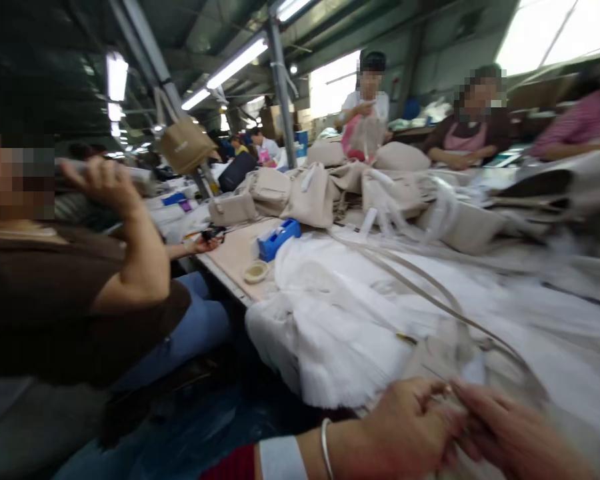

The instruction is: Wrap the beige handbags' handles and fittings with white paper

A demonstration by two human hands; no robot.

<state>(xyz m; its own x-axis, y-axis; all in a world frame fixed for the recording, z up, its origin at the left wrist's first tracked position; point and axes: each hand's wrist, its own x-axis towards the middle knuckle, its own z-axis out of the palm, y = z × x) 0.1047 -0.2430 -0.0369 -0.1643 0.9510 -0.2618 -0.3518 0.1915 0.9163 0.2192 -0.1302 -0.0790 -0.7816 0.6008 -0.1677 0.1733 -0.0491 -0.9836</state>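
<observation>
Your left hand (410,423) and right hand (517,427) are pinching a small piece (449,391), too blurred to name, between closed fingertips; just beyond them a beige bag (436,359) is lying on white wrapping (330,320), then a blue tape dispenser (279,241) is sitting near piled bags (307,197), and behind the pile a co-worker (381,103) is standing
</observation>
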